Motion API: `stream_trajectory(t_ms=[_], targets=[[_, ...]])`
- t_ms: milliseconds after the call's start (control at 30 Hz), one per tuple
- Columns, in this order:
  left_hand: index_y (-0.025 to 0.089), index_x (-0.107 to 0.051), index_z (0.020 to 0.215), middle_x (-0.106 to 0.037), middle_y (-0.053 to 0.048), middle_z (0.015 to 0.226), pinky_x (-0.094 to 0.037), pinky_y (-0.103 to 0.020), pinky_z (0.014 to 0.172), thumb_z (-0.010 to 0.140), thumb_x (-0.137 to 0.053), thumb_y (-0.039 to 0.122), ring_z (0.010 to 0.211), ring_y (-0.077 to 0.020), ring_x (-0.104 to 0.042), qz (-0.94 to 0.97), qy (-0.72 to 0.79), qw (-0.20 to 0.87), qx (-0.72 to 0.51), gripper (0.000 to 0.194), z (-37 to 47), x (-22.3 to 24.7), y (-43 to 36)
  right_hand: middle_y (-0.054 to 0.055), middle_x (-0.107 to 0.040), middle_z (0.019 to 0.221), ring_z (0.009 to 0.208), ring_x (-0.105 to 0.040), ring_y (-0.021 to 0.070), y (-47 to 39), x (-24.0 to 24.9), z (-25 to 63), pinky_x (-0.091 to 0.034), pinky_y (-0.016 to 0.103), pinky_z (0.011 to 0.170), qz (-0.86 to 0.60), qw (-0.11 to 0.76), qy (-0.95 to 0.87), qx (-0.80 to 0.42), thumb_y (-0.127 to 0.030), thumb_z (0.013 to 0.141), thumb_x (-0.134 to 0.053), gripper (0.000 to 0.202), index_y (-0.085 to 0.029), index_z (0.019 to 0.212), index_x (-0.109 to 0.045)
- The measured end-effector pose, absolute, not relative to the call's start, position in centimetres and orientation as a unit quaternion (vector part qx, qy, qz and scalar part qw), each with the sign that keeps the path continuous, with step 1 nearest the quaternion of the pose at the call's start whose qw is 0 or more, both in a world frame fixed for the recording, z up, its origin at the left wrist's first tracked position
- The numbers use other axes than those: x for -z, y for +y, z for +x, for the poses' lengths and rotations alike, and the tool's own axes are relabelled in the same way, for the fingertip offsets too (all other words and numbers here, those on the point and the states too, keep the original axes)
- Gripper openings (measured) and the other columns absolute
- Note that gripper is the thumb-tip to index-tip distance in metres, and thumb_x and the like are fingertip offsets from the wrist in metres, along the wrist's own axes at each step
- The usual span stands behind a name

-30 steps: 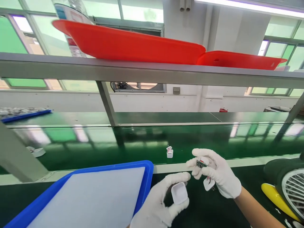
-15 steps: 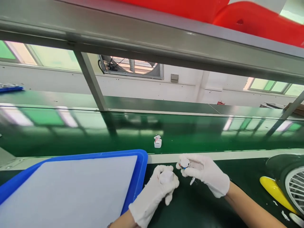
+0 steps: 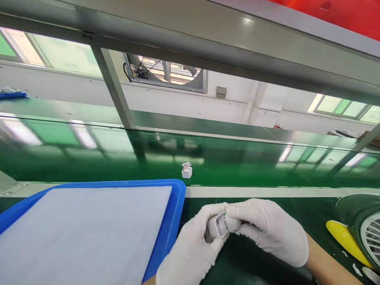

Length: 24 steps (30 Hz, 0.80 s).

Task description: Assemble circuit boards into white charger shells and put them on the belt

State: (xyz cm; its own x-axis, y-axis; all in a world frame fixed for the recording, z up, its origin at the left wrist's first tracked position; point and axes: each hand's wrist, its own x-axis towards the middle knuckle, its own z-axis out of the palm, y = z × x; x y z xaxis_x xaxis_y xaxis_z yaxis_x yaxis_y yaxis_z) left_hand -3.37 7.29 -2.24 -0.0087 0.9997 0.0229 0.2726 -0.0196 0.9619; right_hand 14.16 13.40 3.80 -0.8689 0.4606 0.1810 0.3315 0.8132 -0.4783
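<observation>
My left hand (image 3: pixel 196 241), in a white glove, is closed around a small white plastic housing (image 3: pixel 219 226) with a squarish opening that faces right. My right hand (image 3: pixel 264 227), gloved too, pinches a small round white part (image 3: pixel 232 222) against the edge of that opening. The gloved fingertips hide much of both pieces, and whether they are joined I cannot tell. Beyond my hands, a similar white case (image 3: pixel 187 171) stands on the green conveyor belt (image 3: pixel 237 170), its top piece raised and a bit of red visible inside.
A blue tray (image 3: pixel 181 198) lined with a white sheet lies at the left. To the right stand a dark round fan-like device (image 3: pixel 353 213) and a glossy yellow piece (image 3: pixel 347 241), with white scraps nearby. A metal shelf beam (image 3: pixel 190 43) crosses overhead.
My hands have come together, bringing the round part to the housing, whose opening now shows. The white case on the belt has shifted left. The view has tilted slightly.
</observation>
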Motion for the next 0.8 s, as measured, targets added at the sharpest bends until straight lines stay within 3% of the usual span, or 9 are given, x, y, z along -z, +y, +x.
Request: stream_trajectory(t_ms=[167, 367, 633, 733, 800], targets=[[0.031, -0.063, 0.115, -0.071, -0.002, 0.106, -0.053, -0.030, 0.082, 0.085, -0.059, 0.033, 0.093, -0.0212, -0.066, 0.597, 0.557, 0.373, -0.441, 0.030, -3.4, 2.6, 7.0, 0.001, -0.064, 0.082, 0.070, -0.058, 0.0141, 12.6, -3.5, 14.4, -0.049, 0.025, 0.070, -0.207, 0.186, -0.947, -0.161, -0.020, 0.098, -0.035, 0.029, -0.025, 0.121, -0.052], [0.033, -0.067, 0.109, -0.071, -0.001, 0.104, -0.053, -0.029, 0.079, 0.080, -0.061, 0.024, 0.090, -0.0222, -0.066, 0.609, 0.591, 0.339, -0.408, 0.031, -3.5, 2.9, 6.9, 0.000, -0.062, 0.079, 0.067, -0.058, 0.0132, 11.9, -3.4, 14.0, -0.051, 0.024, 0.069, -0.230, 0.152, -0.949, -0.152, -0.019, 0.099, -0.032, 0.031, -0.027, 0.110, -0.060], [0.028, -0.067, 0.095, -0.071, -0.003, 0.090, -0.052, -0.034, 0.075, 0.076, -0.065, 0.029, 0.083, -0.0255, -0.066, 0.571, 0.610, 0.371, -0.405, 0.019, -3.5, 3.4, 6.6, 0.012, -0.067, 0.084, 0.065, -0.060, 0.0200, 11.6, -3.0, 13.7, -0.054, 0.033, 0.060, -0.183, 0.146, -0.972, -0.027, -0.011, 0.093, -0.029, 0.046, -0.004, 0.137, -0.040], [0.031, -0.064, 0.109, -0.073, -0.003, 0.089, -0.052, -0.034, 0.072, 0.076, -0.066, 0.032, 0.079, -0.0255, -0.067, 0.550, 0.606, 0.381, -0.430, 0.033, -3.4, 3.3, 6.3, 0.004, -0.065, 0.077, 0.059, -0.057, 0.0159, 11.6, -2.9, 13.6, -0.053, 0.028, 0.059, -0.209, 0.155, -0.962, -0.079, -0.013, 0.095, -0.029, 0.043, -0.017, 0.135, -0.044], [0.032, -0.068, 0.107, -0.071, -0.001, 0.077, -0.053, -0.031, 0.068, 0.077, -0.065, 0.030, 0.071, -0.0236, -0.066, 0.580, 0.577, 0.370, -0.440, 0.030, -3.4, 3.2, 6.4, 0.000, -0.064, 0.075, 0.059, -0.057, 0.0136, 11.6, -2.8, 13.4, -0.052, 0.025, 0.060, -0.224, 0.171, -0.950, -0.135, -0.017, 0.096, -0.033, 0.039, -0.025, 0.131, -0.049]])
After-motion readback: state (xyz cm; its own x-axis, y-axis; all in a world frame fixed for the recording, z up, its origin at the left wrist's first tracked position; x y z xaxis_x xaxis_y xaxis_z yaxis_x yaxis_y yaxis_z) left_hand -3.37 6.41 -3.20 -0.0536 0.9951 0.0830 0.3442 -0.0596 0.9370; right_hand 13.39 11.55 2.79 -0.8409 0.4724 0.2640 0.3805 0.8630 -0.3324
